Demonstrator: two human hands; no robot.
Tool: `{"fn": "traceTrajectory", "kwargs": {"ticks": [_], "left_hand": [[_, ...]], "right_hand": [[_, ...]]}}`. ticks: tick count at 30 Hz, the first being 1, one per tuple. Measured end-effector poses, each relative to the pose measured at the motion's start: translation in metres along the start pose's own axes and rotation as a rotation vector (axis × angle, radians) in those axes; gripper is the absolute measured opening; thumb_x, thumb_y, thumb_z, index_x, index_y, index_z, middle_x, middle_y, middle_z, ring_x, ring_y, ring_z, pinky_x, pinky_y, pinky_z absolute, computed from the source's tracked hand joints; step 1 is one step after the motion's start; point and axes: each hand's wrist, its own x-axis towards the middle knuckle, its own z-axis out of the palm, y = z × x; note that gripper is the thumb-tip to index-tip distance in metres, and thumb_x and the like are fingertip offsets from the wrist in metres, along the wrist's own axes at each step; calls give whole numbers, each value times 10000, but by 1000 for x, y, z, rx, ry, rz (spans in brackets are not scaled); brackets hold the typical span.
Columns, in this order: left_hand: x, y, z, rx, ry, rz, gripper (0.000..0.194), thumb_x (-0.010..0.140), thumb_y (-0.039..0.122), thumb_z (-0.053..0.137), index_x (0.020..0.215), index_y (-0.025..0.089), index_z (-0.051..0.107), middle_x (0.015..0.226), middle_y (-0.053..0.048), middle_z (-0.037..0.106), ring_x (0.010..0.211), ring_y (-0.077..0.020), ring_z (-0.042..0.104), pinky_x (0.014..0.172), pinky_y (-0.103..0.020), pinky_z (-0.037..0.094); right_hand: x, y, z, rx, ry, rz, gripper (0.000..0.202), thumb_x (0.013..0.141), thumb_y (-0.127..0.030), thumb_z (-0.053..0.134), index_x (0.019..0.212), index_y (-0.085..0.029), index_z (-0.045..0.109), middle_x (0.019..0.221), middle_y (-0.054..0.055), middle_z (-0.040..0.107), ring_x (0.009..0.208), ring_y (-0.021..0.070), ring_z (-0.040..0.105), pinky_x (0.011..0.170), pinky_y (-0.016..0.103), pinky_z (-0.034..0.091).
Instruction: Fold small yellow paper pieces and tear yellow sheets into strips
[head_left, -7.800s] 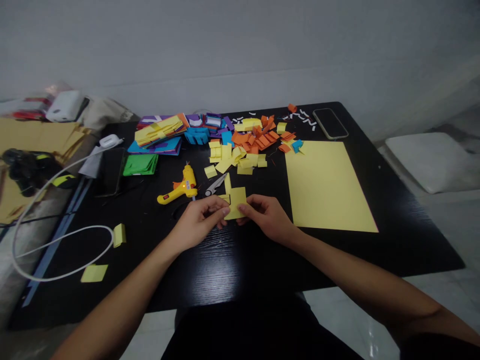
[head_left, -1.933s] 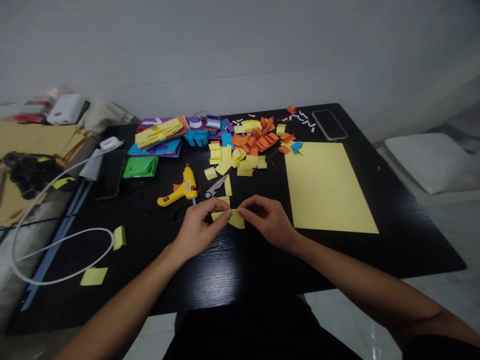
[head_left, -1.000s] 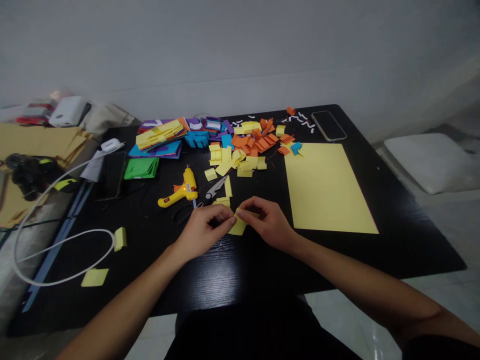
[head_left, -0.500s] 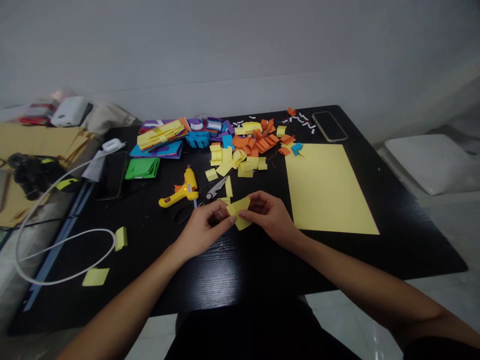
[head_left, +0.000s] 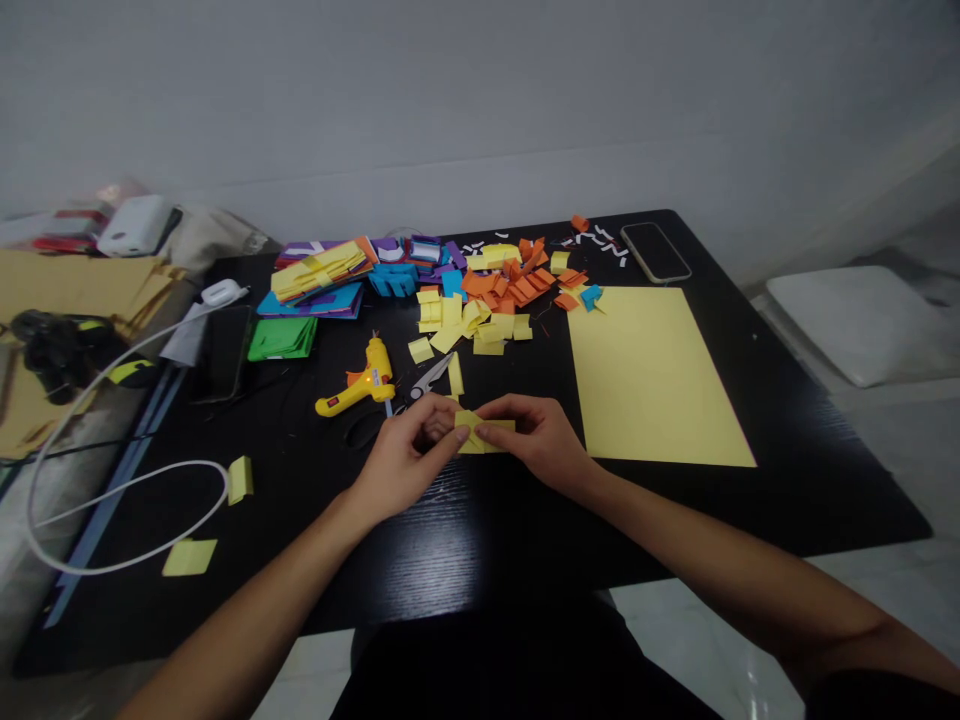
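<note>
Between my two hands is a small piece of yellow paper, folded or overlapped so that part of it sticks out under the right fingers. My left hand pinches its left side with thumb and fingers. On the other side my right hand grips it, thumb on top. Just beyond the hands lie scissors, their handles partly hidden by the left hand, and a yellow glue gun. Several cut yellow paper pieces are heaped further back.
A large yellow sheet lies at the right, a phone behind it. Orange paper pieces and coloured paper stacks line the back. Green paper, a dark phone and a looping white cable are on the left.
The yellow paper has turned from a tilted, angled shape to lying more level between my fingers. My right hand has shifted slightly down; the left has barely moved.
</note>
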Motion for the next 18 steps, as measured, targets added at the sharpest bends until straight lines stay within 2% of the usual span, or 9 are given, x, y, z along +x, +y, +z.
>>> {"fn": "traceTrajectory", "kwargs": {"ticks": [4,12,18], "left_hand": [[0,1,1,-45,20,11,104,967,298,649,1005,202,635,725,25,606,656,-118,588,622,-235,473],[3,10,-1,-151,-15,29,51,949,213,614,939,184,655,765,16,632,618,-106,643,610,-232,527],[2,6,-3,-99,-28,-7,61,965,221,583,960,186,634,778,6,634,658,-125,648,632,-250,515]], "right_hand": [[-1,-4,0,-39,-9,-18,160,820,-338,782,923,-220,811,864,30,791,793,183,704,746,322,547],[-1,-3,2,22,16,-73,55,808,-258,767,839,-219,791,809,8,757,756,155,658,712,291,510],[-3,-8,-2,-32,-9,-27,131,847,-260,698,885,-229,819,824,18,776,725,161,658,658,293,493]]}}
